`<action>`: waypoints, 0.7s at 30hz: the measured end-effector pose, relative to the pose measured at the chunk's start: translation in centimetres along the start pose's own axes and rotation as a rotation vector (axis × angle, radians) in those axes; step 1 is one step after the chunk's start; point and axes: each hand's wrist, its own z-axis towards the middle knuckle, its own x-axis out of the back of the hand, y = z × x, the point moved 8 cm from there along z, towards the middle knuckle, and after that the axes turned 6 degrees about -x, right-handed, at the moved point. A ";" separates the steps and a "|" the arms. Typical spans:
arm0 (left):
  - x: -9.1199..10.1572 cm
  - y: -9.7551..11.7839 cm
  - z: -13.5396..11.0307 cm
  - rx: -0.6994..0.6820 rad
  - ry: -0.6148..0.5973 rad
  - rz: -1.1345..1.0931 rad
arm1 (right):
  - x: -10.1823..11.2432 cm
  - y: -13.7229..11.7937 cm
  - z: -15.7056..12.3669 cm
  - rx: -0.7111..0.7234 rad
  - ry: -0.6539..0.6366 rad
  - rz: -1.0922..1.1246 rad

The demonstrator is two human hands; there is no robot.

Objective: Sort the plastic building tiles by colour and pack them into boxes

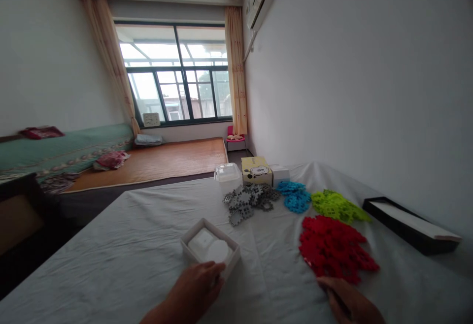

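Note:
My left hand (pixel 197 287) rests on the near edge of a small white open box (pixel 210 247) that holds a white round piece; its fingers curl over the rim. Low at the right, my right hand (pixel 347 302) lies on the white tablecloth just below a pile of red snowflake-shaped plastic pieces (pixel 334 247), fingertips touching the nearest ones. Whether it pinches a piece is hidden. Beyond the red pile lie heaps of green pieces (pixel 338 206), blue pieces (pixel 295 196) and grey pieces (pixel 249 198).
A clear lidded tub (pixel 228 175), a yellow tissue box (pixel 256 170) and a small white box (pixel 281 172) stand at the table's far edge. A black flat box (pixel 410 223) lies by the right wall. Beds and a window fill the room behind.

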 end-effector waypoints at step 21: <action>-1.9 -10.9 0.7 -0.119 0.146 -0.937 | -7.6 -19.0 11.8 0.147 -0.699 0.084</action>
